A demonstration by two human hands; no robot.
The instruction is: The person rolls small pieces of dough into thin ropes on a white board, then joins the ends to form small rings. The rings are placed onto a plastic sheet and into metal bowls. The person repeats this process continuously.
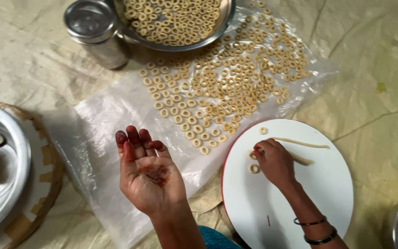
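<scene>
Your right hand rests on the round white board, fingertips pinched together on a thin dough rope to curl its end. One finished little ring lies just below your fingers. Your left hand is open, palm up, holding nothing. Beyond it, many rings lie spread apart on a clear plastic sheet, not piled up.

A lidded steel canister stands beside a steel bowl heaped with dough rings, while a large metal pot rests on a woven ring at left.
</scene>
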